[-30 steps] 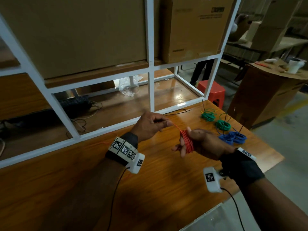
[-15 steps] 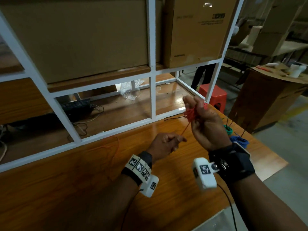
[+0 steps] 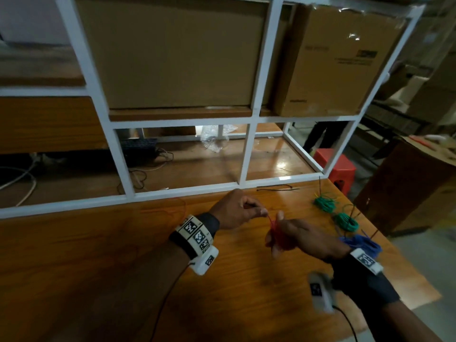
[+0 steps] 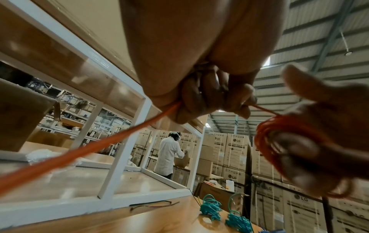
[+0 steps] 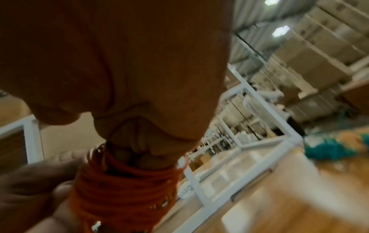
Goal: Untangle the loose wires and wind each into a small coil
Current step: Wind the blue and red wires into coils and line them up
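My left hand [image 3: 243, 212] pinches a taut red wire [image 4: 99, 146] between thumb and fingertips; the slack trails left across the table [image 3: 98, 267]. A short stretch runs from that pinch to a red coil [image 3: 280, 236] wound round the fingers of my right hand [image 3: 301, 239], which holds it just above the table. The left wrist view shows the coil [image 4: 265, 138] round those fingers, thumb raised. Blurred in the right wrist view, the coil [image 5: 123, 186] sits below the palm. Two green coils [image 3: 324, 204] [image 3: 346, 222] and a blue coil [image 3: 362, 244] lie at the right.
A white metal frame [image 3: 172, 193] borders the table's far edge, with cardboard boxes [image 3: 172, 58] on its shelf. A black tie [image 3: 276, 188] lies by the frame. A red stool [image 3: 338, 166] stands beyond the table's right corner. A person in white works far off.
My right hand, raised with the coil half a second ago, has come back down near the table. My left hand has moved up and away from me, still pinching the wire.
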